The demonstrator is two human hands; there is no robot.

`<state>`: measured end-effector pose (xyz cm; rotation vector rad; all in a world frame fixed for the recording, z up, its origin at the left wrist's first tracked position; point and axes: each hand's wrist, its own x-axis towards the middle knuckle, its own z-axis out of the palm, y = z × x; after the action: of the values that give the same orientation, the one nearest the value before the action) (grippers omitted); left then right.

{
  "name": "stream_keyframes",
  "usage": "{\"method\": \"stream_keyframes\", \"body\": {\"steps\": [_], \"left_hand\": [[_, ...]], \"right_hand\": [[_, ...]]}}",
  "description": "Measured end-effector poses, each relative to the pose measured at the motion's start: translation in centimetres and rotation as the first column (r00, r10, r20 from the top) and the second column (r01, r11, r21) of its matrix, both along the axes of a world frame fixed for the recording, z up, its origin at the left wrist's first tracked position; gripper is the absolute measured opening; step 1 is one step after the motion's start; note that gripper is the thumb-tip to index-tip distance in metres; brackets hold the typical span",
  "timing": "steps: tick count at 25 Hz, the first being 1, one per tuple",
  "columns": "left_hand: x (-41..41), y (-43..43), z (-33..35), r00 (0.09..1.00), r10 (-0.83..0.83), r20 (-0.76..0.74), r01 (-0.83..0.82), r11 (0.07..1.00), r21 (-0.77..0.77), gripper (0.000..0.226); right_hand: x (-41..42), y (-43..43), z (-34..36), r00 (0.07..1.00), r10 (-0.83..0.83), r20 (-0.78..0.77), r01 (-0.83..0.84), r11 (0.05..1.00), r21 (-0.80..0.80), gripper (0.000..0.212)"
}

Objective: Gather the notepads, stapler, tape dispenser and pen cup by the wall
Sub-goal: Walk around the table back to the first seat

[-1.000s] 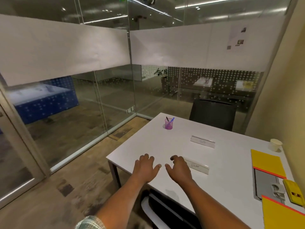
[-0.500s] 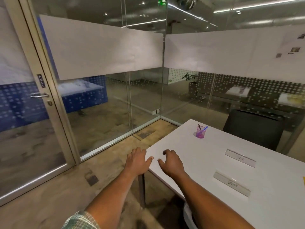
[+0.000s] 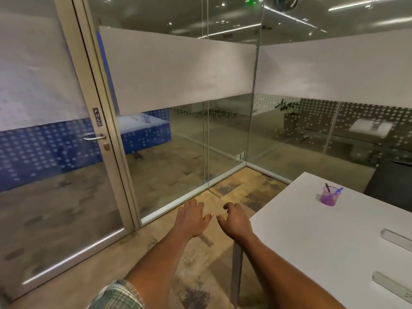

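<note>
A small purple pen cup (image 3: 328,196) with a black and a blue pen stands near the far left corner of the white table (image 3: 312,237). My left hand (image 3: 191,217) and my right hand (image 3: 236,220) hover side by side over the floor, left of the table's near corner, palms down, fingers spread, holding nothing. The pen cup is well beyond my right hand, up and to the right. No notepads, stapler or tape dispenser show in this view.
Two clear name plates (image 3: 395,238) (image 3: 392,286) lie at the table's right edge of view. A glass door (image 3: 55,152) with a handle and PULL sign stands left, glass walls (image 3: 189,121) ahead. A dark chair (image 3: 390,186) sits behind the table.
The view has swung left: the table and pen cup slid to the right, the yellow notepads left the frame, and the door came into view. Both hands now hover off the table.
</note>
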<state>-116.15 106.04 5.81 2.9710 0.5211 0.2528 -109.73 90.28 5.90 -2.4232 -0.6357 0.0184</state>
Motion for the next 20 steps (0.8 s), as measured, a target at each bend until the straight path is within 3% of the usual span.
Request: {"method": "stream_keyframes", "body": {"steps": [10, 20], "left_hand": [[5.9, 11.2, -1.3, 0.998, 0.065, -0.006, -0.065, 0.997, -0.039, 0.052], [26.0, 17.5, -0.1, 1.000, -0.013, -0.023, 0.013, 1.000, 0.017, 0.050]], "right_hand": [[7.1, 12.7, -1.5, 0.997, 0.079, -0.010, -0.079, 0.997, -0.019, 0.048], [26.7, 18.8, -2.5, 1.000, 0.004, -0.019, -0.003, 0.999, 0.031, 0.048]]}}
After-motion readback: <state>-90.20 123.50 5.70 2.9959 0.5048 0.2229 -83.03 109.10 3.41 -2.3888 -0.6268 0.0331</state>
